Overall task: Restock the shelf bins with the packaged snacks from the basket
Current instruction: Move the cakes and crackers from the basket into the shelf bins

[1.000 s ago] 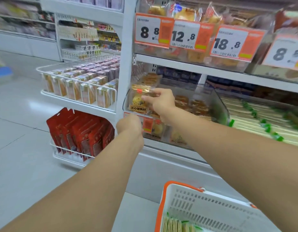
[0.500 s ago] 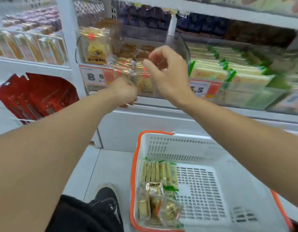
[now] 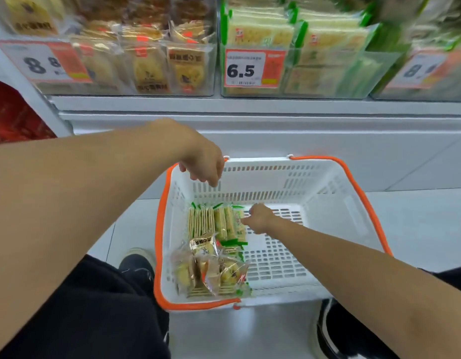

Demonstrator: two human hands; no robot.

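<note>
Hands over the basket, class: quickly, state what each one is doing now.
Left hand: fingers loosely curled, holding nothing, above the basket rim.
Right hand: down at the green-edged cracker packs; grip cannot be told.

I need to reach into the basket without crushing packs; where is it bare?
The basket floor is bare right of the cracker packs, out to the right wall. The left side is crowded: crackers, then pastry packs at the near corner.

Bright, even light falls on the white basket [image 3: 327, 182] with only soft shadows, while above it the bins [image 3: 296, 73] are motion-blurred, worst toward the upper right, and straight lines bow outward.
</note>
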